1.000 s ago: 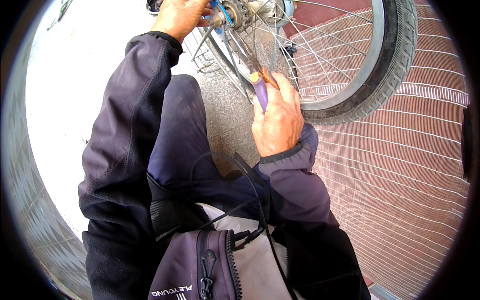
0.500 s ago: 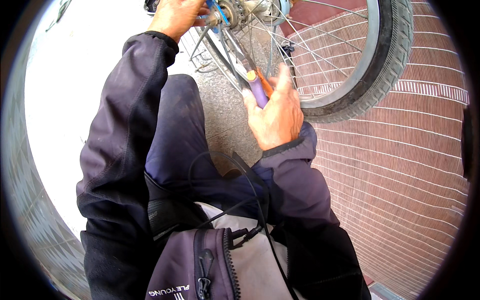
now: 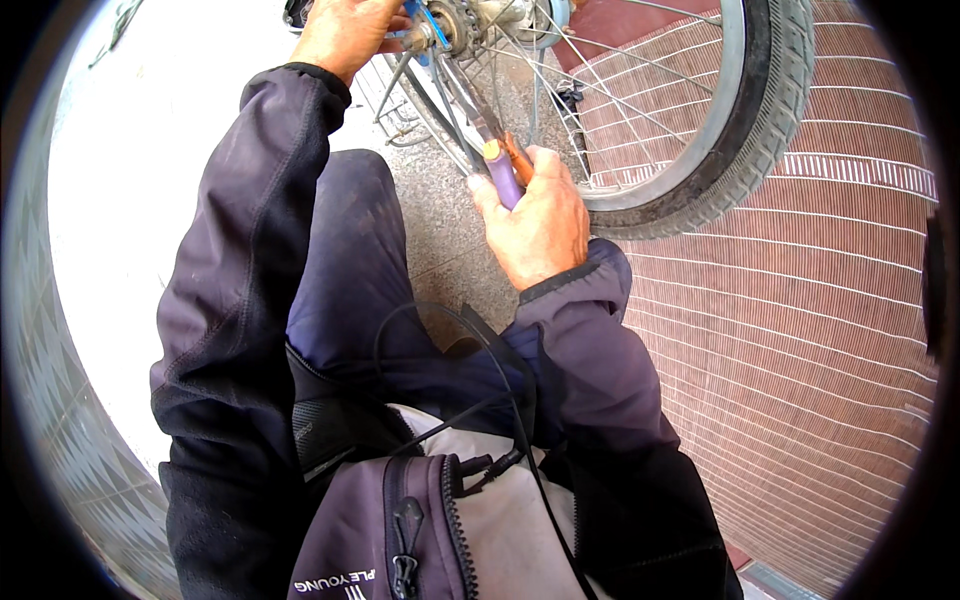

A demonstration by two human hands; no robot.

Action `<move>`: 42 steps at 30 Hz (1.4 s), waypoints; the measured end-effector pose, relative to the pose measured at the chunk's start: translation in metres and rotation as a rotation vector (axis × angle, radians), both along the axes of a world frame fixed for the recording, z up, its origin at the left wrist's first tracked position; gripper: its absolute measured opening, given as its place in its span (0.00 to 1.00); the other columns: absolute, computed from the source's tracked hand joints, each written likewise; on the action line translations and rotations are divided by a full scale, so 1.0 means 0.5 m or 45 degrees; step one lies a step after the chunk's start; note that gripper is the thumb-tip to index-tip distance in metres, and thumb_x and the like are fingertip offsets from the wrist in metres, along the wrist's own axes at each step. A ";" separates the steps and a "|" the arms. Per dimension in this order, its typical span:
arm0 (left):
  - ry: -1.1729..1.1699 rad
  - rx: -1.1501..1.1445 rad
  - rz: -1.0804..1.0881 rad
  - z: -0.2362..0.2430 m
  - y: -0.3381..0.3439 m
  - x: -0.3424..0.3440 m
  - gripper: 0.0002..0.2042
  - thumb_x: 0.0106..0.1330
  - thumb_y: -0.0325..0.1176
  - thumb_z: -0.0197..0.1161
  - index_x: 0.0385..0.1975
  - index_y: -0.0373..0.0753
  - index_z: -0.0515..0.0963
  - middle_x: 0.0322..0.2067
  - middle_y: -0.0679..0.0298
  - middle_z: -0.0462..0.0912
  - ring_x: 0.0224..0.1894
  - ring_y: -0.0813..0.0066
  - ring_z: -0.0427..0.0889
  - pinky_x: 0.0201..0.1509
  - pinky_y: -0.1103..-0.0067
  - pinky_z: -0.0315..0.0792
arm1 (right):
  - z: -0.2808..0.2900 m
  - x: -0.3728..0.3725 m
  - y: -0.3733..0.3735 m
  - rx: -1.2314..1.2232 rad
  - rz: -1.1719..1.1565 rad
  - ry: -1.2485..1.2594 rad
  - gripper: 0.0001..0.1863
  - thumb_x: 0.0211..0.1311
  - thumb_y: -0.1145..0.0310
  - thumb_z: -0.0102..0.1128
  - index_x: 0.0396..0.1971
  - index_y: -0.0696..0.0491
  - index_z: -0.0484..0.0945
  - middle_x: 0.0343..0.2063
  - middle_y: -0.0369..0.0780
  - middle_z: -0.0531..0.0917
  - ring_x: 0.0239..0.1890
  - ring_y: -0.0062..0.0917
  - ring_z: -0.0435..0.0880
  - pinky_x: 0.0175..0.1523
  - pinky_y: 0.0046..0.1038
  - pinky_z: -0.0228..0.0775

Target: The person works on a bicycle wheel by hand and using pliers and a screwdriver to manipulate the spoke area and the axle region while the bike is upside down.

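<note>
At twelve o'clock, near the top edge of the head view, the left hand closes its fingers around the parts at the hub of a bicycle wheel, apparently to steady them while the tool works. Toward one o'clock from the frame's centre, the right hand is clamped on the purple and orange handles of a pair of pliers; the two handles lie pressed together in the fist. The slim metal nose of the pliers points up toward eleven o'clock, reaching the hub just beside the left hand's fingers; whether the tip bites on a part cannot be told. The long reach of the tool suits the narrow gap between the spokes and the thin frame stays. The tyre rests on the brick paving at three o'clock. Both forearms wear a dark purple jacket sleeve. At six o'clock a purple and grey bag hangs at the person's front, its zipper drawn shut, so its contents are hidden; a black cable loops across its top.
</note>
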State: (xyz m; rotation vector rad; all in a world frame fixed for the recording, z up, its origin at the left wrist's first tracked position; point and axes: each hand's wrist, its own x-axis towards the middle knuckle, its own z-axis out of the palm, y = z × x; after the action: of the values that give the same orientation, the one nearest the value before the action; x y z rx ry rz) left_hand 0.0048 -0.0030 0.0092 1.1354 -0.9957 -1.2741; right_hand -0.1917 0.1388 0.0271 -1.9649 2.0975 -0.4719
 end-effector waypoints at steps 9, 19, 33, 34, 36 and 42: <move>-0.047 -0.013 0.013 -0.002 0.000 0.001 0.15 0.67 0.41 0.59 0.31 0.31 0.76 0.26 0.62 0.74 0.26 0.75 0.76 0.30 0.77 0.80 | -0.009 -0.012 -0.006 0.017 0.033 -0.211 0.27 0.49 0.56 0.70 0.44 0.58 0.74 0.37 0.48 0.79 0.42 0.43 0.78 0.48 0.39 0.69; -0.047 -0.011 0.014 -0.001 0.000 0.000 0.16 0.67 0.41 0.60 0.31 0.31 0.76 0.25 0.63 0.74 0.26 0.75 0.76 0.29 0.78 0.80 | 0.003 -0.021 -0.016 0.168 0.049 -0.485 0.23 0.49 0.57 0.71 0.41 0.56 0.77 0.31 0.45 0.83 0.36 0.37 0.82 0.44 0.34 0.72; -0.073 -0.006 0.032 0.003 0.001 -0.002 0.16 0.67 0.41 0.60 0.32 0.31 0.76 0.26 0.62 0.75 0.27 0.75 0.76 0.30 0.78 0.79 | 0.007 -0.062 -0.046 0.631 0.135 -1.024 0.27 0.53 0.57 0.69 0.44 0.64 0.76 0.28 0.38 0.80 0.31 0.19 0.76 0.39 0.24 0.69; -0.089 -0.004 0.042 0.006 0.004 -0.003 0.16 0.67 0.41 0.60 0.32 0.31 0.76 0.26 0.62 0.75 0.27 0.75 0.76 0.30 0.78 0.79 | 0.014 -0.062 -0.048 0.708 0.126 -1.072 0.27 0.53 0.57 0.69 0.45 0.64 0.76 0.28 0.38 0.80 0.31 0.18 0.75 0.39 0.23 0.68; -0.095 -0.004 0.040 0.007 0.004 -0.002 0.16 0.67 0.41 0.59 0.32 0.31 0.76 0.26 0.62 0.75 0.27 0.75 0.76 0.29 0.78 0.79 | 0.013 -0.065 -0.046 0.688 0.151 -0.984 0.27 0.55 0.56 0.67 0.46 0.63 0.76 0.28 0.40 0.81 0.31 0.22 0.77 0.40 0.25 0.69; -0.086 0.024 0.028 0.008 0.002 -0.002 0.16 0.67 0.41 0.59 0.31 0.31 0.76 0.24 0.63 0.74 0.26 0.76 0.76 0.29 0.79 0.79 | -0.008 -0.055 -0.015 0.383 0.331 -0.664 0.25 0.59 0.53 0.61 0.49 0.57 0.76 0.32 0.47 0.82 0.35 0.38 0.81 0.44 0.32 0.70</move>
State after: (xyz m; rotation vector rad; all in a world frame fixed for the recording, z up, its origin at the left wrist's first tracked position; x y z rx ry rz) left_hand 0.0037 -0.0018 0.0132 1.2077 -1.0203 -1.2369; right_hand -0.2194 0.1315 0.0233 -1.6805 1.4756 -0.5131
